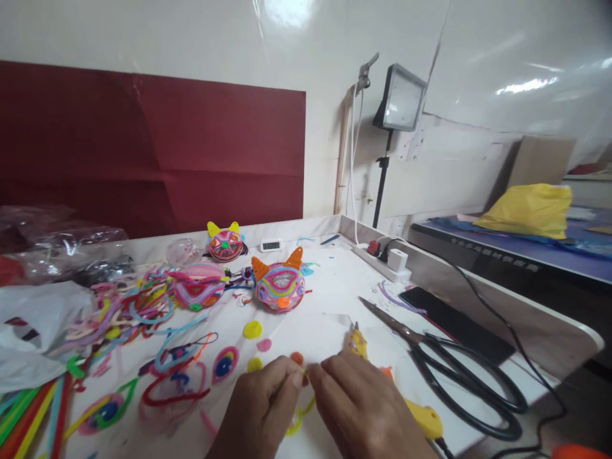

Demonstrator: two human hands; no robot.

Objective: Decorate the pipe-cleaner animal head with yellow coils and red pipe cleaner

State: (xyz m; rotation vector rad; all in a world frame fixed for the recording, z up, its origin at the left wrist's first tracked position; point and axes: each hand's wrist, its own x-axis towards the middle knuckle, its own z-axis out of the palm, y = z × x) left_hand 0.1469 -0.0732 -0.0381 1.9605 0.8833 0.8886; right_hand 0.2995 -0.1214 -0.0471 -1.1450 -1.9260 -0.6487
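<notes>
Low in the middle of the view, my left hand (262, 408) and my right hand (356, 408) meet fingertip to fingertip over the white table (329, 280). Both have their fingers pinched together. A thin yellow pipe cleaner (299, 417) curls out beneath them; what the fingertips grip is too small to make out. A small orange coil (297, 357) lies just beyond my fingers. A yellow glue gun (359, 342) lies under and beside my right hand, its nozzle pointing away.
Large black scissors (459, 376) lie to the right, beside a black phone (456, 322). Colourful cat-face balls (278, 287) (224, 243), loose coils and pipe cleaners (143, 306) cover the left. Plastic bags (33, 319) sit far left. A power strip (382, 261) and lamp (400, 99) stand behind.
</notes>
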